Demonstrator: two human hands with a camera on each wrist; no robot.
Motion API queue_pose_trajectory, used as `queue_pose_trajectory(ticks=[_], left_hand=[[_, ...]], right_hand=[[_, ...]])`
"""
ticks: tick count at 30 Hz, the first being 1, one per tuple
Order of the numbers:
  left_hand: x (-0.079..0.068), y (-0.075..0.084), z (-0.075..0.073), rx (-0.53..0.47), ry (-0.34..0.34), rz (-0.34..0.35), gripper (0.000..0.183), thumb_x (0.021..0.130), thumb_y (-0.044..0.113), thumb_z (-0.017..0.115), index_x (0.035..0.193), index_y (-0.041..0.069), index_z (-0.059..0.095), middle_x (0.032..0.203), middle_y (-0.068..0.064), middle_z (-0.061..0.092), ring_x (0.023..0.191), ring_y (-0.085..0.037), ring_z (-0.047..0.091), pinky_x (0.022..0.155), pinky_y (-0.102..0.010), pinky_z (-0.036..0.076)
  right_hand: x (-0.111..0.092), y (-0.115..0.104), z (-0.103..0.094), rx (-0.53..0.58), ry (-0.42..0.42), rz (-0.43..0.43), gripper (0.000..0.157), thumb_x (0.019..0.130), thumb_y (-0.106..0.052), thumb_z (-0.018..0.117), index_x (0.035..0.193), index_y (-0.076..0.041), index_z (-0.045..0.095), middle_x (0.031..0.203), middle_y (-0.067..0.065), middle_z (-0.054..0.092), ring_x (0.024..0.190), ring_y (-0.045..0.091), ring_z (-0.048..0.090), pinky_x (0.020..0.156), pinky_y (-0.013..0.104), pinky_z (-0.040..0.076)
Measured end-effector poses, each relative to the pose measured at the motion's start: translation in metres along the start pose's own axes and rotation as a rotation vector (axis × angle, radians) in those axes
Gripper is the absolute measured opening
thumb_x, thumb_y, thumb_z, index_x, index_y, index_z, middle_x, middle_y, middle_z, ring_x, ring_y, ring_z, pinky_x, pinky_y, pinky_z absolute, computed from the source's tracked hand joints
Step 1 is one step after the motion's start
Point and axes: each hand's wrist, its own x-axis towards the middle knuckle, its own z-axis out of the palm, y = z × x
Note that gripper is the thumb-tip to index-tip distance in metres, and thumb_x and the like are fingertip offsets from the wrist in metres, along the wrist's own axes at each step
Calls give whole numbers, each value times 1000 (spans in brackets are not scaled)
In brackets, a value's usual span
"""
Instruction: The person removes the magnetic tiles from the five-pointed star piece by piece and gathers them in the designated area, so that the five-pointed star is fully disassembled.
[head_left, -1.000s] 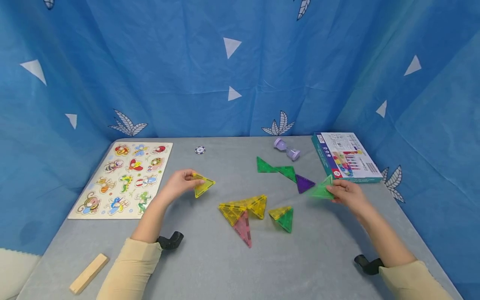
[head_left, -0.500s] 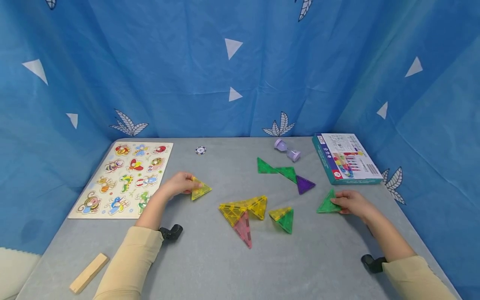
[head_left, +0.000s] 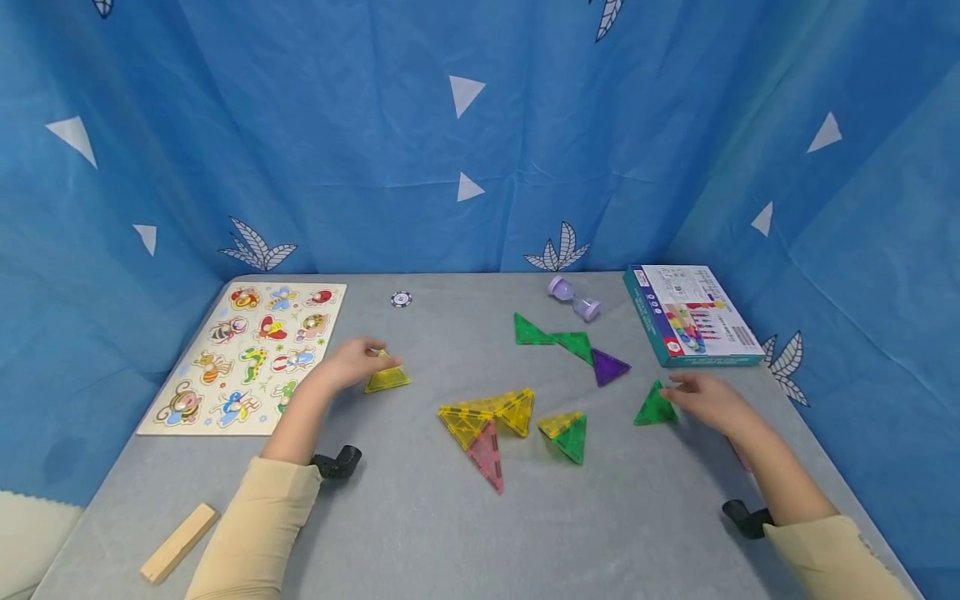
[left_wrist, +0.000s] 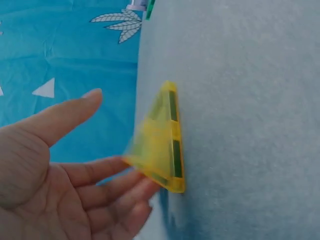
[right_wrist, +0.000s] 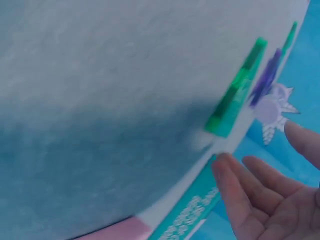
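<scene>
My left hand [head_left: 352, 364] is at a yellow see-through triangle magnetic tile [head_left: 387, 379]. In the left wrist view the thumb stands well apart from the yellow tile [left_wrist: 160, 140], and the loosely extended fingertips are right at its lower edge. On the other side my right hand [head_left: 708, 400] hovers beside a green triangle tile [head_left: 656, 406] lying on the table. The right wrist view shows that hand [right_wrist: 265, 195] with fingers spread and nothing between them, apart from the green tile [right_wrist: 237, 90].
Joined yellow and pink tiles [head_left: 486, 450] lie mid-table, with a yellow-green pair [head_left: 566, 435] beside them. Behind are green tiles [head_left: 573, 346], a purple triangle [head_left: 609, 367], an hourglass [head_left: 573, 298] and a box [head_left: 693, 317]. A puzzle board [head_left: 247, 358] and wooden block [head_left: 180, 542] are left.
The right hand has brought the green tile nearer and let it go onto the table. The yellow tile has been lowered slightly leftward, and the left thumb has come off it.
</scene>
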Motion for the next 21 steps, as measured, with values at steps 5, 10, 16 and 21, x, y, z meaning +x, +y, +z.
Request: queue_pose_trajectory(ticks=[5, 10, 16, 21], left_hand=[[-8, 15, 4, 71, 65, 49, 68, 88, 43, 60, 138, 1, 41, 133, -24, 47, 120, -40, 45, 93, -53, 39], [-17, 48, 29, 92, 70, 244, 60, 87, 42, 63, 135, 9, 49, 132, -15, 51, 118, -34, 50, 92, -51, 41], [-32, 91, 69, 126, -62, 398, 53, 86, 47, 63, 128, 15, 58, 127, -3, 58, 115, -25, 54, 90, -44, 45], [-34, 105, 92, 189, -46, 459, 44, 84, 42, 66, 114, 10, 67, 106, -3, 68, 93, -16, 64, 76, -33, 51]], right_hand=[[-8, -25, 4, -9, 99, -67, 66, 95, -45, 48, 135, 6, 39, 125, 30, 50, 111, 44, 50, 82, 52, 47], [-21, -65, 22, 61, 211, -244, 47, 95, -33, 54, 132, -5, 47, 118, 19, 59, 104, 33, 57, 81, 46, 50], [-37, -125, 69, 140, 166, -456, 30, 91, -18, 62, 119, -10, 60, 103, 4, 66, 88, 14, 62, 76, 30, 52], [-40, -157, 109, 49, 5, -470, 29, 88, -19, 66, 113, -5, 63, 91, -4, 66, 79, 7, 62, 66, 22, 50]])
